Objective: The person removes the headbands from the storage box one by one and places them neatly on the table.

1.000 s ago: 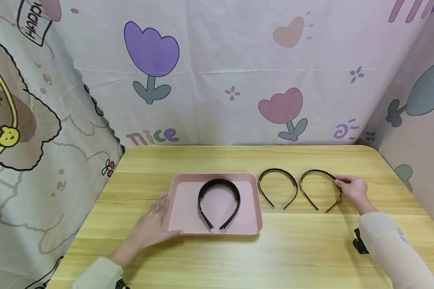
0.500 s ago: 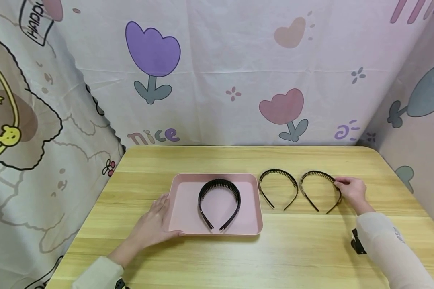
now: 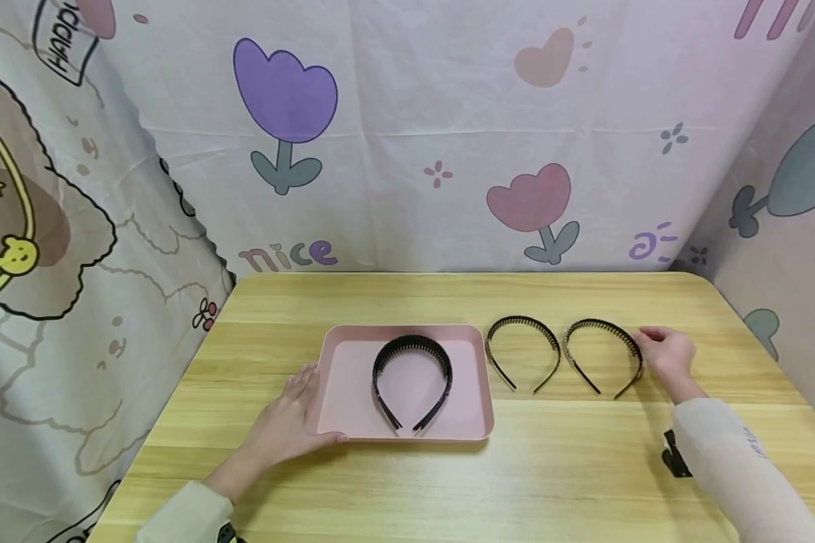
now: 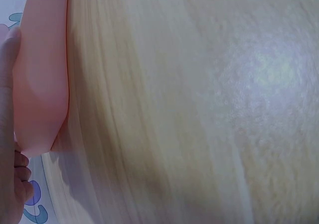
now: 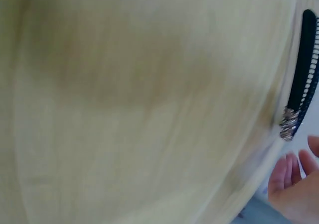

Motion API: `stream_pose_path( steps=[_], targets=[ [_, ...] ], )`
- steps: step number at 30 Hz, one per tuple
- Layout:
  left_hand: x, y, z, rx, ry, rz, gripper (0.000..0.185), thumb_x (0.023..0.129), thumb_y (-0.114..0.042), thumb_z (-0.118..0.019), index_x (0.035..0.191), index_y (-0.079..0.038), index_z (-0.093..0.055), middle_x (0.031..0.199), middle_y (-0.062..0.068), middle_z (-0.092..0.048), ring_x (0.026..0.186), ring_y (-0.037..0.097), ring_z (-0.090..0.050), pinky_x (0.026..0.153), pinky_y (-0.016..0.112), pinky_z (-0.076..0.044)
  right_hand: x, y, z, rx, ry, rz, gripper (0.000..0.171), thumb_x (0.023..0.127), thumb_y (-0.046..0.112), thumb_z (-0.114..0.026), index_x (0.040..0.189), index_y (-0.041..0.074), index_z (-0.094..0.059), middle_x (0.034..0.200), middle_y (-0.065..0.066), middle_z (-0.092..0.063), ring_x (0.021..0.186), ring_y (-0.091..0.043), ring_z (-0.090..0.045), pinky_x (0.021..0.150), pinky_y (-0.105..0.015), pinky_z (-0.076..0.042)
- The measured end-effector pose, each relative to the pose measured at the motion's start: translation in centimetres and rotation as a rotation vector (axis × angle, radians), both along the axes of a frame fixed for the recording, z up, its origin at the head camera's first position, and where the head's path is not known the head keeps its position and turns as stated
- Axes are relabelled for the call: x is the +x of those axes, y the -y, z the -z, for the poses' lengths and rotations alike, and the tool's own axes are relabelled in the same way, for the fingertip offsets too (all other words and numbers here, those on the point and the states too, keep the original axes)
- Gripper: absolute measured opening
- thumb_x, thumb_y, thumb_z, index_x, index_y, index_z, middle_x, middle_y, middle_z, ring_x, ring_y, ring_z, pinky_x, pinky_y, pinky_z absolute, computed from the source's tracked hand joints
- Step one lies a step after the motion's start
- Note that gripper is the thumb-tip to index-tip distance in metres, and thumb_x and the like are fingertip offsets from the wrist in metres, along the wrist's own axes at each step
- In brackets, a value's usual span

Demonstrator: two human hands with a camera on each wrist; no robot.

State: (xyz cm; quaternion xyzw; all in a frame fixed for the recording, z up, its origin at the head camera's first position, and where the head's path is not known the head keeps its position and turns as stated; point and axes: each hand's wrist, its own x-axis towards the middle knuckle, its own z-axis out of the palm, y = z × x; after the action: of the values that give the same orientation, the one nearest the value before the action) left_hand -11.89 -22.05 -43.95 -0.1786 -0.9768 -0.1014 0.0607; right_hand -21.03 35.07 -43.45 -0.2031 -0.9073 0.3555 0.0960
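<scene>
Backdrop: cartoon cloth hangs round three sides of the wooden table [image 3: 584,467], all tulips and hearts.
Right hand: my right hand [image 3: 668,353] is now just off the outer end of the right headband [image 3: 603,354]; half a second back the fingertips were pinching that rim, now I see a small gap. Fingers [image 5: 289,171] look loosely spread and hold nothing, and the wrist view shows the band's tip just past them.
Left hand: my left hand [image 3: 292,422] hasn't budged, flat on the table with straight fingers against the near-left corner of the pink tray [image 3: 472,422], thumb [image 3: 333,437] along the front rim.
What it means: looks to me like the grip on that band got let go or reset, so it's not picked up yet.
Headbands: the right one lies on the table just inside my right fingertips, the middle headband [image 3: 523,351] beside it, further from them. The wide black headband [image 3: 413,381] sits in the tray, well right of my left fingers.
Writing: "nice" in pastel letters on the cloth by the table's back edge, and part of "HAPPY" top left. Small print on my right sleeve [image 3: 740,467] is too tiny to read.
Other bit: a black clip-like object [image 3: 674,454] beside that sleeve.
</scene>
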Motion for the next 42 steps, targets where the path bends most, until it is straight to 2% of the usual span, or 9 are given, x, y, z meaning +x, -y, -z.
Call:
stream_pose_path(
  steps=[4,7,9,15,20,22,26,31,42],
  targets=[
    [0.0,0.0,0.0,-0.001,-0.015,0.010,0.115,0.063,-0.072,-0.065,0.134,0.014,-0.037,0.142,0.028,-0.037,0.133,0.038,-0.037,0.110,0.047,-0.034,0.1,0.5,-1.0,-0.078,-0.047,0.068,0.036,0.089,0.017,-0.056,0.114,-0.009,-0.061,0.056,0.027,-0.047,0.051,0.019,-0.036,0.049,-0.003,-0.037],
    [0.0,0.0,0.0,0.000,-0.021,0.014,0.115,0.063,-0.071,-0.065,0.134,0.014,-0.037,0.142,0.028,-0.037,0.132,0.039,-0.037,0.109,0.048,-0.034,0.2,1.1,-1.7,-0.119,-0.072,0.089,0.038,0.089,0.019,-0.056,0.117,-0.007,-0.060,0.052,0.038,-0.035,0.052,0.020,-0.037,0.050,-0.001,-0.037],
    [0.0,0.1,0.0,0.000,-0.022,0.015,0.115,0.063,-0.072,-0.065,0.134,0.014,-0.037,0.142,0.028,-0.037,0.132,0.039,-0.037,0.109,0.048,-0.034,0.2,1.6,-2.2,-0.141,-0.085,0.092,0.040,0.089,0.021,-0.057,0.117,-0.008,-0.060,0.051,0.041,-0.035,0.052,0.021,-0.038,0.051,0.000,-0.037],
    [-0.1,0.0,0.0,-0.003,-0.019,0.013,0.116,0.063,-0.073,-0.064,0.134,0.014,-0.037,0.142,0.028,-0.037,0.132,0.040,-0.037,0.109,0.049,-0.034,0.7,3.5,-3.0,-0.272,-0.126,0.071,0.042,0.088,0.022,-0.059,0.118,-0.008,-0.059,0.052,0.040,-0.043,0.053,0.019,-0.046,0.052,-0.001,-0.041],
    [-0.1,0.0,0.0,-0.006,-0.011,0.010,0.116,0.063,-0.073,-0.064,0.134,0.014,-0.037,0.142,0.028,-0.037,0.132,0.040,-0.036,0.109,0.049,-0.034,1.3,5.2,-3.4,-0.435,-0.153,0.021,0.034,0.089,0.022,-0.060,0.116,0.002,-0.061,0.063,0.036,-0.054,0.059,0.015,-0.054,0.058,-0.003,-0.048],
    [-0.1,0.0,0.0,-0.004,-0.007,0.010,0.116,0.063,-0.072,-0.064,0.134,0.014,-0.036,0.142,0.028,-0.037,0.133,0.040,-0.036,0.109,0.048,-0.034,1.5,6.0,-3.5,-0.477,-0.167,-0.003,0.033,0.089,0.020,-0.060,0.117,0.001,-0.060,0.067,0.035,-0.055,0.061,0.015,-0.055,0.062,-0.004,-0.049],
    [-0.2,0.0,0.0,-0.001,-0.003,0.008,0.116,0.063,-0.072,-0.064,0.135,0.014,-0.036,0.142,0.028,-0.037,0.133,0.040,-0.036,0.109,0.049,-0.033,1.6,7.5,-3.6,-0.538,-0.187,-0.046,0.044,0.090,0.017,-0.059,0.124,-0.009,-0.052,0.070,0.035,-0.055,0.066,0.015,-0.056,0.066,-0.004,-0.050],
    [-0.1,0.0,-0.1,-0.006,0.008,-0.007,0.115,0.063,-0.072,-0.065,0.134,0.013,-0.037,0.143,0.028,-0.036,0.133,0.040,-0.036,0.109,0.049,-0.034,1.5,9.4,-3.7,-0.588,-0.202,-0.073,0.045,0.089,0.013,-0.059,0.125,-0.012,-0.050,0.071,0.033,-0.057,0.069,0.014,-0.058,0.068,-0.003,-0.050],
    [-0.1,-0.1,-0.2,-0.003,0.018,-0.009,0.114,0.063,-0.072,-0.065,0.134,0.013,-0.038,0.143,0.027,-0.036,0.133,0.040,-0.035,0.109,0.050,-0.034,2.1,12.8,-3.7,-0.583,-0.174,-0.153,0.042,0.091,0.013,-0.057,0.126,-0.009,-0.051,0.076,0.033,-0.056,0.078,0.014,-0.058,0.074,-0.003,-0.049]
  ],
)
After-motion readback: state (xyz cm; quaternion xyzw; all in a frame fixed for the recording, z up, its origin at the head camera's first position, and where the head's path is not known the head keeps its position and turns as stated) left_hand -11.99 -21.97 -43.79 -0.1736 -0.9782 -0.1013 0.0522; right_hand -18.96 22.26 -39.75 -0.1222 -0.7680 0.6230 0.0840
